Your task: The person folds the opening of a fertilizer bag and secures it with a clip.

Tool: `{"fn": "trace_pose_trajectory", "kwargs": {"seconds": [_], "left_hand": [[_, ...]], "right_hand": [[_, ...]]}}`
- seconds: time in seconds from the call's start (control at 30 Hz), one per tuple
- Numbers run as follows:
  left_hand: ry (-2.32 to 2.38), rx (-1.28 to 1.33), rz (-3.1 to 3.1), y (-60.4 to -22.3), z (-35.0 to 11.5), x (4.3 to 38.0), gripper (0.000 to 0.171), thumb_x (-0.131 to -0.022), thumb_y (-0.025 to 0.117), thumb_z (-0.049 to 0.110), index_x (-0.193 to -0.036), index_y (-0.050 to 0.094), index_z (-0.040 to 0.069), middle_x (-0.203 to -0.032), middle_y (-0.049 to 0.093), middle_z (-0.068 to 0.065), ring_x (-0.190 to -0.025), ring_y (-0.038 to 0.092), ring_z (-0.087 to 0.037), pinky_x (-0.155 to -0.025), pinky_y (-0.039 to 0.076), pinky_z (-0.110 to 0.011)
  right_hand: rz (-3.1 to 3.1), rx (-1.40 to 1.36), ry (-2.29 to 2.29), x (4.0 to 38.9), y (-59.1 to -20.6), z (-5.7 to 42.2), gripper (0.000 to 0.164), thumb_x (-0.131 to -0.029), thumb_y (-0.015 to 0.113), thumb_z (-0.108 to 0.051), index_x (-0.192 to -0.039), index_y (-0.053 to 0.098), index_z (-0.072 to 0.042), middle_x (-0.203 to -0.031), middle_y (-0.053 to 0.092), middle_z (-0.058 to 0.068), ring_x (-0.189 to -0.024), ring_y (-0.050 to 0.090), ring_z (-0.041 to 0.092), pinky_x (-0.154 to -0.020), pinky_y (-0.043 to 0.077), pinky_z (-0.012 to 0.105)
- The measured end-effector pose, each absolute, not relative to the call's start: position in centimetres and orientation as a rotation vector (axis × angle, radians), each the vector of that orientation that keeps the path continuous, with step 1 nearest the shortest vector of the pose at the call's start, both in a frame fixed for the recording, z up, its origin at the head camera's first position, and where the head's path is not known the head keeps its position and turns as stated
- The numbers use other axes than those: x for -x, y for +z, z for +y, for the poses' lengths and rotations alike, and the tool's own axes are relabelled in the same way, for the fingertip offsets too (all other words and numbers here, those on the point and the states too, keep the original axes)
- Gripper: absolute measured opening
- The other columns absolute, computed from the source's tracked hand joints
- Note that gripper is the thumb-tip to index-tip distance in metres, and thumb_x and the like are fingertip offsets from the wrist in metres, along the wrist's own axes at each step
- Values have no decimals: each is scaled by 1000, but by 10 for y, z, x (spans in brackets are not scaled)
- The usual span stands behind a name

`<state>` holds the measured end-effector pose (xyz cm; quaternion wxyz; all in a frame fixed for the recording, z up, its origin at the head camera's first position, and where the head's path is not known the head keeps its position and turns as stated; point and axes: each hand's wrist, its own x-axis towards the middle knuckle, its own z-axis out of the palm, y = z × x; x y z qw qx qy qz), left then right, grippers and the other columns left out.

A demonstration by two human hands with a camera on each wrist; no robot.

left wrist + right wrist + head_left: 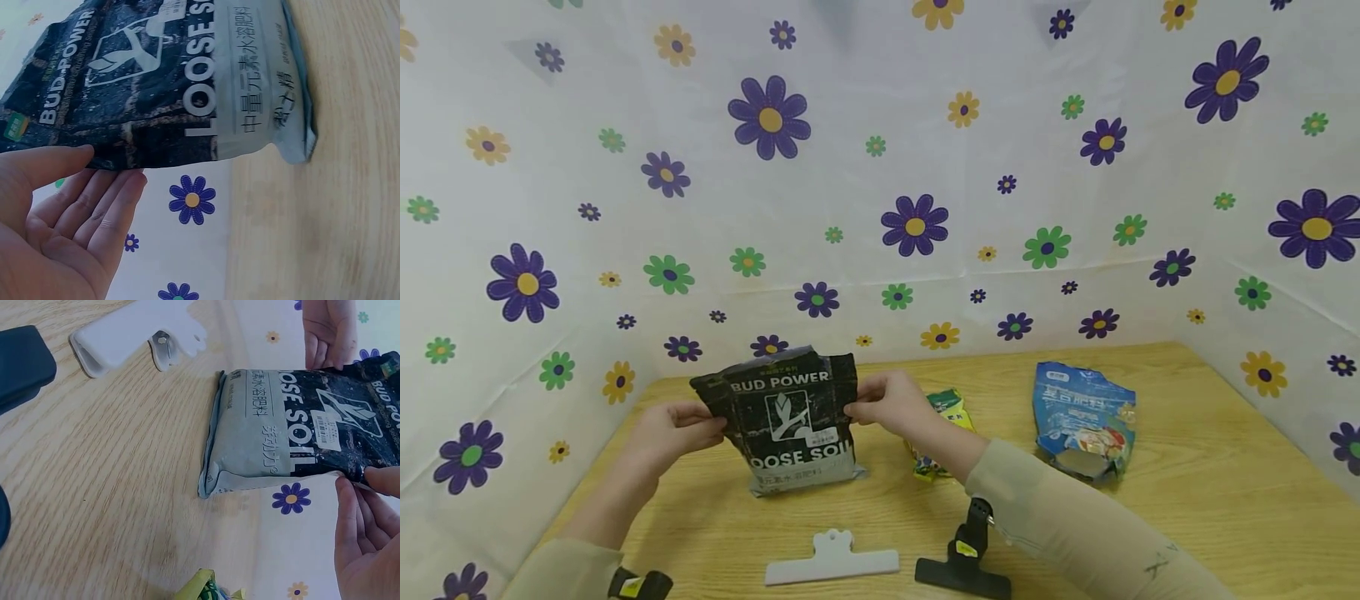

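Note:
A black and grey soil bag (790,433), printed "BUD POWER" and "LOOSE SOIL", stands on the table with its top slightly crumpled. My left hand (662,437) pinches its left edge near the top, thumb on the front and fingers behind. On the opposite edge my right hand (891,404) does the same, also near the top. In the left wrist view the thumb lies on the front face of the bag (150,94). From the right wrist view the grey lower part of the bag (244,419) and a small barcode label show.
In front of the bag lies a white wide clip (831,567), with a black clip (962,575) to its right. A yellow and green packet (951,408) is partly behind my right forearm. Farther right lies a blue bag (1078,400). Flower-patterned cloth surrounds the wooden table (1210,467).

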<state>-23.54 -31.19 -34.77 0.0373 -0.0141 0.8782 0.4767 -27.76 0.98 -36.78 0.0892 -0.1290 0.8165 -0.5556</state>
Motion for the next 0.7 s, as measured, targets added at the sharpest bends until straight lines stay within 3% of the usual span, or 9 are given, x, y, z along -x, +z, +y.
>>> {"fn": "trace_pose_trajectory", "kwargs": {"seconds": [0.13, 0.37, 0.57, 0.7], "left_hand": [[1473, 29, 2694, -344, -313, 234, 28, -104, 68, 15, -113, 70, -11, -96, 79, 6, -82, 74, 1, -84, 65, -23], [1460, 37, 2719, -341, -313, 233, 33, -106, 67, 19, -117, 71, -12, -103, 80, 2, -84, 75, 0, -87, 66, -28], [1467, 63, 2752, -340, -310, 230, 30, -104, 69, 17, -115, 72, -11, -104, 82, -3, -82, 75, 1, -84, 66, -25], [1493, 47, 2761, -338, -308, 229, 27, -103, 71, 14, -111, 73, -11, -100, 83, -3, -81, 75, 1, -81, 65, -22]], "right_hand": [[2466, 401, -1630, 276, -366, 10, 30, -98, 77, -13, -124, 75, 2, -117, 79, 19, -98, 80, 28, -99, 64, 46], [2479, 453, -1634, 277, -362, 12, 19, -99, 76, -17, -110, 80, -2, -101, 81, 14, -99, 79, 32, -89, 66, 40], [2484, 469, -1672, 277, -360, 12, 15, -98, 77, -15, -105, 82, -2, -97, 81, 13, -87, 78, 20, -78, 65, 31], [2523, 477, -1680, 278, -359, 13, 14, -97, 78, -14, -104, 82, -2, -98, 81, 12, -84, 74, 15, -70, 58, 24]]}}
